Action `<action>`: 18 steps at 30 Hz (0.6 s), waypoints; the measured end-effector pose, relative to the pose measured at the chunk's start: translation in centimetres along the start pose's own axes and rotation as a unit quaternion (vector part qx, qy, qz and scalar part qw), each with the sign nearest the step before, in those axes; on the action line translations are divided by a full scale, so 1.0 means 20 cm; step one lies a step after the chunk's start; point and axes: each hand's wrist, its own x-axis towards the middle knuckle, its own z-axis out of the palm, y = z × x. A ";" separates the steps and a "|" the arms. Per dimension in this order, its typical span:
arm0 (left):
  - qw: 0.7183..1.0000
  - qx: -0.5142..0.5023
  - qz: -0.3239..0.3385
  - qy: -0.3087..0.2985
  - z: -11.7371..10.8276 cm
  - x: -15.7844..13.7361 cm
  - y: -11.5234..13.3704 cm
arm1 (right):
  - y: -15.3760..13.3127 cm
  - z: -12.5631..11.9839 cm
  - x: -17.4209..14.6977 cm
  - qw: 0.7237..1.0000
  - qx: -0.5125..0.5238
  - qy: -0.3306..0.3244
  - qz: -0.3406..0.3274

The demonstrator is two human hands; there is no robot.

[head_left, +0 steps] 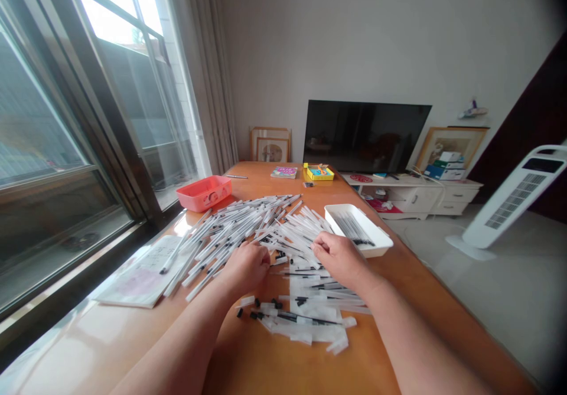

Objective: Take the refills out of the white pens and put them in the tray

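My left hand (248, 266) is closed, its fingers curled at the near edge of a big heap of translucent pen barrels (234, 229) with dark ends. What it holds, if anything, is hidden by the hand. My right hand (340, 256) is closed too, thumb and fingers pinched together beside clear barrels (305, 225); I cannot make out anything in the pinch. Between and below the hands lie black pen refills (310, 319), clear pen caps (339, 343) and small black plugs (240, 312). Just beyond my right hand, a white tray (384, 242) holds a row of thin refills (352, 225) with black ends.
A red plastic basket (204, 194) stands at the back left of the wooden table (248, 365). A booklet (142, 277) lies at the left edge. Farther back are a colourful book (284, 173) and a yellow box (319, 173). Past the right side stands a white tower fan (514, 197).
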 end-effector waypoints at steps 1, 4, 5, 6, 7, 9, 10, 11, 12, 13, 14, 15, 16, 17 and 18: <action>1.000 0.007 0.000 -0.003 -0.01 0.00 0.00 | 0.00 0.00 0.00 1.000 0.000 0.002 0.000; 1.000 0.025 -0.002 -0.004 -0.02 -0.01 0.01 | -0.02 0.00 0.00 1.000 0.002 0.005 -0.006; 1.000 0.028 -0.001 -0.001 -0.02 -0.01 0.02 | -0.02 0.00 0.00 1.000 0.004 0.005 -0.008; 1.000 0.029 0.000 0.000 -0.02 -0.02 0.02 | -0.03 0.00 -0.01 1.000 0.006 0.004 -0.011; 1.000 0.029 0.000 -0.002 -0.03 -0.02 0.01 | -0.03 0.00 -0.01 1.000 0.009 0.002 -0.014; 0.999 0.032 -0.006 -0.013 -0.03 -0.02 0.02 | -0.04 0.01 -0.01 1.000 0.015 -0.002 -0.018; 0.999 0.036 -0.010 -0.020 -0.03 -0.02 0.02 | -0.04 0.01 -0.01 1.000 0.018 -0.005 -0.019; 0.999 0.041 -0.012 -0.026 -0.03 -0.02 0.02 | -0.05 0.02 -0.02 1.000 0.021 -0.007 -0.021; 0.998 0.047 -0.014 -0.029 -0.03 -0.02 0.03 | -0.05 0.02 -0.02 0.999 0.023 -0.008 -0.023; 0.998 0.053 -0.013 -0.030 -0.03 -0.02 0.04 | -0.05 0.02 -0.02 0.999 0.024 -0.010 -0.025; 0.998 0.059 -0.009 -0.031 -0.03 -0.02 0.05 | -0.05 0.02 -0.02 0.999 0.025 -0.010 -0.027; 0.997 0.064 -0.005 -0.032 -0.03 -0.02 0.06 | -0.06 0.02 -0.02 0.999 0.024 -0.010 -0.029; 0.997 0.068 -0.001 -0.033 -0.04 -0.02 0.07 | -0.06 0.02 -0.02 0.999 0.021 -0.010 -0.030; 0.997 0.069 0.000 -0.032 -0.04 -0.02 0.07 | -0.06 0.02 -0.02 0.999 0.016 -0.010 -0.031; 0.997 0.067 0.000 -0.031 -0.04 -0.03 0.08 | -0.07 0.02 -0.02 0.999 0.010 -0.010 -0.033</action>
